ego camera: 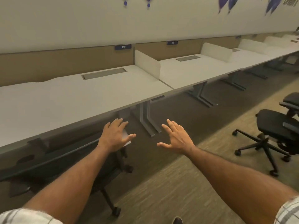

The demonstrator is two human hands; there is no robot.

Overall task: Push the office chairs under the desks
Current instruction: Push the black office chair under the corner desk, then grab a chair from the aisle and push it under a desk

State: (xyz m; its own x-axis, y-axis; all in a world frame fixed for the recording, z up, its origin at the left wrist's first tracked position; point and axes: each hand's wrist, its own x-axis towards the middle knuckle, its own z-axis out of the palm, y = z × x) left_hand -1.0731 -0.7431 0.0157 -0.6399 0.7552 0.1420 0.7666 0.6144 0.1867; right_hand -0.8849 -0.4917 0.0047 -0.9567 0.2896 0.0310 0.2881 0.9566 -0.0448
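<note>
Head view: the left hand (115,136) and the right hand (176,138) are stretched forward side by side, both spread open with fingers splayed and gripping nothing. The left hand hovers over the top edge of a dark office chair (90,160) whose back sits right up against the front edge of the long grey counter (80,101); whether the palm touches the chair I cannot tell. The right hand hangs in the air over the carpet, apart from everything. Judging by how this chair sits, with its seat hidden below the counter and only its back and castors showing, it looks already pushed in, and open palms suit a shove or a release rather than a hold.

A second office chair (275,133) stands well apart on the right, out on the carpeted floor (169,183) and turned partly away from the counter, so it appears not yet put away. The bay it would likely go into lies beyond the T-shaped metal leg (146,122), under the next section past the white divider panel (148,64). Those legs and the ones further along are what the chair's five-star base could catch on, so it would need to be lined up between them. A number plate (123,47) reading 212 is fixed to the tan back panel.
</note>
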